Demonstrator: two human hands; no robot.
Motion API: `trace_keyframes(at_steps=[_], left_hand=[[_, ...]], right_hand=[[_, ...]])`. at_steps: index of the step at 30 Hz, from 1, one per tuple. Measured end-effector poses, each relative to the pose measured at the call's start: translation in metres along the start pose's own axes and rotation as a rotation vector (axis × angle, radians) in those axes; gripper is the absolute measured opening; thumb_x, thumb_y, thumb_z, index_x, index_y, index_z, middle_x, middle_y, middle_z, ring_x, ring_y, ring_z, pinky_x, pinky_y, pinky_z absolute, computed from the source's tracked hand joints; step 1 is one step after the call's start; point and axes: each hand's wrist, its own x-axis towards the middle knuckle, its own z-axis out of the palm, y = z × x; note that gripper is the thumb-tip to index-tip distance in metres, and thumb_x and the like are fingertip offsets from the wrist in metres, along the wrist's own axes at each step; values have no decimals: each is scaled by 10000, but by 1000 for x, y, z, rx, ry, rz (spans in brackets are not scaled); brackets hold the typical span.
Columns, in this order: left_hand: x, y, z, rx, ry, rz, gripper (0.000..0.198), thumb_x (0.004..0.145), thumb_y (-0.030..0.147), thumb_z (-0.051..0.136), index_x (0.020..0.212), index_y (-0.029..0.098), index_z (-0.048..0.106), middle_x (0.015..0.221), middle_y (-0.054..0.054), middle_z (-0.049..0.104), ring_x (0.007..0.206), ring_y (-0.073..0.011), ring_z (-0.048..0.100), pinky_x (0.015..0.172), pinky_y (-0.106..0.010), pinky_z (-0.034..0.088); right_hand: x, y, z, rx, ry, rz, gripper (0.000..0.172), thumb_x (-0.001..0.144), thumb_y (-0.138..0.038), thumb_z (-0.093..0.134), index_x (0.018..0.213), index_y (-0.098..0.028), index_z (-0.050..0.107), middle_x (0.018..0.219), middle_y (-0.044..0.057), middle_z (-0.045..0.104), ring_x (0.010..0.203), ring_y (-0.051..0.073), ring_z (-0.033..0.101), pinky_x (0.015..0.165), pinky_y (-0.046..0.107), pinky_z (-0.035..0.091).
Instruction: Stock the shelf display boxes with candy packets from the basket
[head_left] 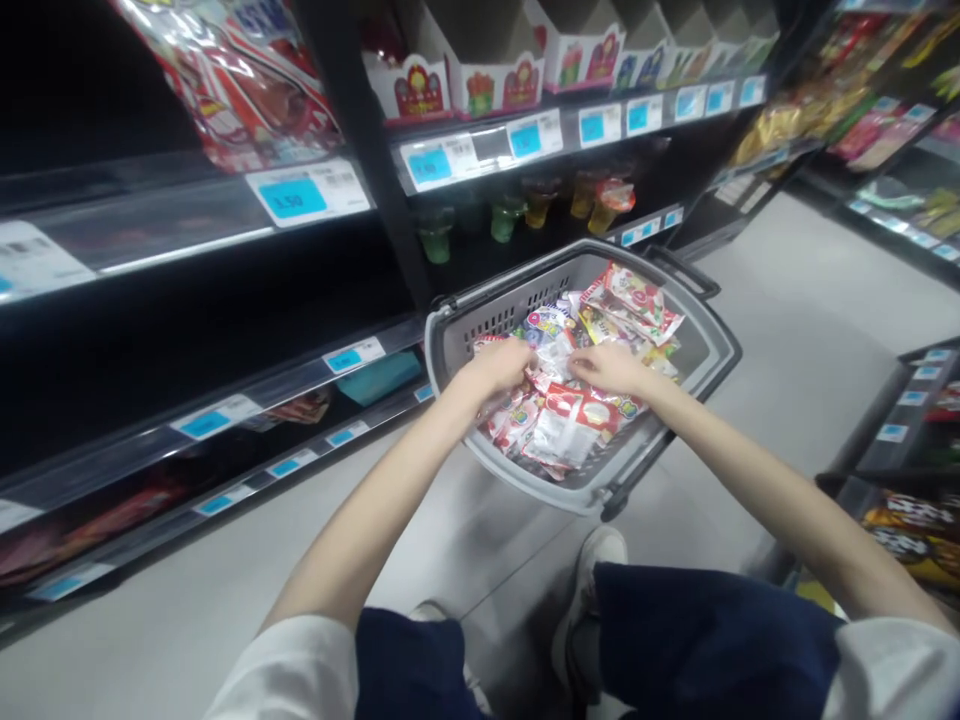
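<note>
Both my hands are inside a grey shopping basket (pixel 716 370) that holds several small, colourful candy packets. My left hand (pixel 506 364) is over the basket's left part, its fingers closed at the left edge of a white and red candy packet (pixel 553 358). Across from it, my right hand (pixel 609 368) has curled fingers pinched at the right side of the same packet. Nearer to me lies a red and white packet (pixel 574 425), its silvery side partly showing. Beyond the right hand, a larger red and white packet (pixel 634 300) leans near the basket's far side.
Dark shelving with price labels (pixel 289 198) runs along the left, carrying open cardboard boxes (pixel 495 85) and small jelly cups (pixel 611 205). A red bag (pixel 255 85) hangs at upper left. More stocked shelves (pixel 911 440) stand at right, with grey floor (pixel 795 290) between.
</note>
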Motion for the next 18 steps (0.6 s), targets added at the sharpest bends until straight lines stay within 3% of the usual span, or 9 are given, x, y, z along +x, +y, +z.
trace_keyframes(at_steps=[3, 13, 15, 18], left_hand=[[0, -2, -2, 24, 9, 5, 318, 802, 90, 601, 1060, 199, 751, 1168, -106, 699, 1139, -265, 635, 851, -311, 511], [-1, -7, 1, 54, 7, 50, 193, 805, 116, 624, 927, 189, 753, 1090, -82, 696, 1007, -226, 660, 803, -298, 499], [-2, -6, 1, 64, 5, 51, 202, 818, 113, 611, 945, 191, 748, 1073, -74, 701, 1005, -217, 658, 809, -292, 493], [-3, -4, -1, 82, 18, 47, 220, 875, 117, 556, 998, 172, 730, 1083, -94, 698, 1023, -222, 645, 867, -315, 478]], right_hand=[[2, 1, 1, -11, 3, 1, 291, 925, -304, 488, 913, -202, 761, 798, 91, 750, 693, 229, 656, 656, 336, 368], [0, -1, 0, -94, 38, 23, 281, 926, -310, 497, 915, -199, 756, 775, 81, 744, 685, 231, 652, 636, 342, 364], [-1, -3, -2, -91, 112, 29, 285, 926, -296, 492, 932, -193, 757, 862, 89, 762, 761, 245, 676, 671, 349, 404], [-4, -10, -8, -66, 331, 18, 328, 963, -305, 453, 951, -176, 755, 962, 118, 758, 904, 275, 683, 774, 385, 470]])
